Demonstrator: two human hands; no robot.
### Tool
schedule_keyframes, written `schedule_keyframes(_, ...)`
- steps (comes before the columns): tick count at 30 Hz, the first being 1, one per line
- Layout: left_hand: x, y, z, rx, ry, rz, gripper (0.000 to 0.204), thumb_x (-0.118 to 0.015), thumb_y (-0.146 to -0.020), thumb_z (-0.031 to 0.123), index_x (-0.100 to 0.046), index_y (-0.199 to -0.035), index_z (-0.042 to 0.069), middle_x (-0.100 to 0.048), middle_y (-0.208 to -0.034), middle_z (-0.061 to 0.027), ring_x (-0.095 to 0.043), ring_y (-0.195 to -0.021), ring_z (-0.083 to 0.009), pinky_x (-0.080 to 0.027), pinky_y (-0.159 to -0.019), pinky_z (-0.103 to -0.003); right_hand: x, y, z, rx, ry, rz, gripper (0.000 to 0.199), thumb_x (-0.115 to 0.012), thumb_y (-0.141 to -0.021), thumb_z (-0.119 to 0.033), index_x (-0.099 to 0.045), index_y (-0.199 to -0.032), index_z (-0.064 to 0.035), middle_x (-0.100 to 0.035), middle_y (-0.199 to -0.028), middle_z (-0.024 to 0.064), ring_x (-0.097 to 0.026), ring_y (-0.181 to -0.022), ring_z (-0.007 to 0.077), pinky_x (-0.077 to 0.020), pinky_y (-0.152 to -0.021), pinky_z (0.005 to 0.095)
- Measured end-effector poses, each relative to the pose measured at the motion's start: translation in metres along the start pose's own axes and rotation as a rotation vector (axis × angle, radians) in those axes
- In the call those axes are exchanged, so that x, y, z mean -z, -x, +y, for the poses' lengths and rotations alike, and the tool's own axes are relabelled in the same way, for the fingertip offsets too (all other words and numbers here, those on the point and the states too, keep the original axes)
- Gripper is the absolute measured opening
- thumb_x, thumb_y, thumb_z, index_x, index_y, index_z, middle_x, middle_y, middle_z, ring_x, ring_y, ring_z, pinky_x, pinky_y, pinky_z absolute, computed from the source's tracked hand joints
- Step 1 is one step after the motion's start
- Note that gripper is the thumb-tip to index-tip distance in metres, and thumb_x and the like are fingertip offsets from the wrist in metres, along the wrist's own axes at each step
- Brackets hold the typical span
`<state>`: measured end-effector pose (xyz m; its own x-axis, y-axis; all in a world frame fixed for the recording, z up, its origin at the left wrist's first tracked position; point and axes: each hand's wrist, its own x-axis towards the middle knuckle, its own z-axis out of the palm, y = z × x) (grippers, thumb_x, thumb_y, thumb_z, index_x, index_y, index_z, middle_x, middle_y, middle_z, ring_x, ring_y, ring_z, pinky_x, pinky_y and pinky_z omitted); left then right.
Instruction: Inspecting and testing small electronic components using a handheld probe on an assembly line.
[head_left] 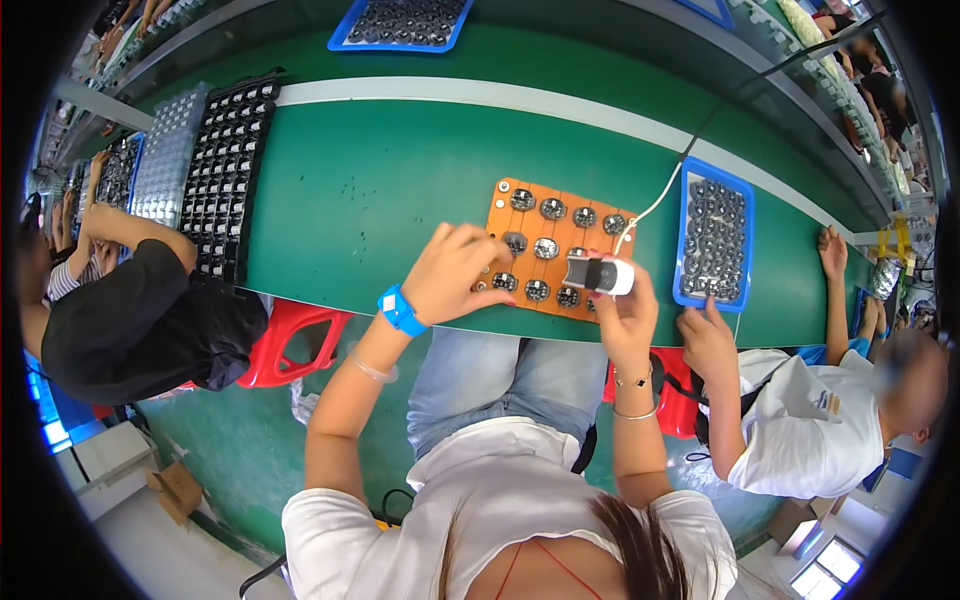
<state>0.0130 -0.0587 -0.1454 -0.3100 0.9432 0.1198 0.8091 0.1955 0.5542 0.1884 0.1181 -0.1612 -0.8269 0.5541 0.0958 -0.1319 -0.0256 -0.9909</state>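
On the green table in front of me lies an orange fixture board point(572, 232) with several round black parts point(554, 208) set in rows. My left hand point(455, 272) rests over its left edge, thumb and forefinger apart, fingertips close to the parts there. Whether they touch one, I cannot make out. Closed in my right hand point(630, 312) is a white handheld device point(617, 277) with a black band and a grey front end. It is held over the board's lower right and hides some parts. A white cord point(660, 197) comes down toward this device.
Right of the board stands a blue tray point(750, 235) of round black parts, with a neighbour's hand point(708, 340) at its near edge. Another blue tray point(340, 38) sits beyond the pale ledge. A black compartment tray point(228, 170) lies left, beside a person in black point(140, 310).
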Motion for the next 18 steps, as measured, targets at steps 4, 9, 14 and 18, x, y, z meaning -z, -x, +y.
schedule_keyframes(4,-0.004,0.007,0.006,-0.016,-0.081,0.015,0.040,-0.079,-0.068,0.025,-0.058,-0.099,0.011,-0.061,-0.098,-0.0014,-0.052,-0.092,-0.0206,-0.038,-0.079,-0.033,-0.002,0.012,0.007,-0.042,0.254,-0.132,0.035,-0.055,-0.084,0.010,-0.050,-0.117,0.0039,-0.059,-0.118,0.0142,-0.059,-0.104,0.0184,-0.0503,-0.086,0.0292)
schedule_keyframes(9,-0.005,0.004,0.009,0.022,-0.003,0.154,0.039,-0.081,-0.066,0.020,-0.059,-0.097,0.012,-0.060,-0.093,0.0016,-0.052,-0.090,-0.0194,-0.037,-0.078,-0.033,-0.012,0.014,0.010,-0.045,0.244,-0.139,0.036,-0.057,-0.084,0.009,-0.051,-0.118,0.0031,-0.060,-0.118,0.0157,-0.061,-0.107,0.0216,-0.0541,-0.082,0.0297)
schedule_keyframes(14,-0.001,-0.007,0.025,0.013,0.015,0.175,0.042,-0.082,-0.065,0.020,-0.059,-0.099,0.012,-0.062,-0.091,0.0024,-0.053,-0.090,-0.0184,-0.036,-0.077,-0.033,-0.020,0.010,0.013,0.040,0.321,-0.154,0.035,-0.059,-0.086,0.006,-0.051,-0.120,0.0023,-0.062,-0.117,0.0153,-0.063,-0.103,0.0217,-0.0541,-0.082,0.0302)
schedule_keyframes(18,-0.002,-0.008,0.028,0.021,0.002,0.194,0.040,-0.082,-0.065,0.019,-0.059,-0.097,0.012,-0.062,-0.088,0.0024,-0.053,-0.089,-0.0186,-0.036,-0.077,-0.033,-0.014,0.010,0.020,0.051,0.308,-0.146,0.035,-0.059,-0.086,0.004,-0.051,-0.120,0.0021,-0.062,-0.116,0.0143,-0.063,-0.101,0.0197,-0.0534,-0.080,0.0282)
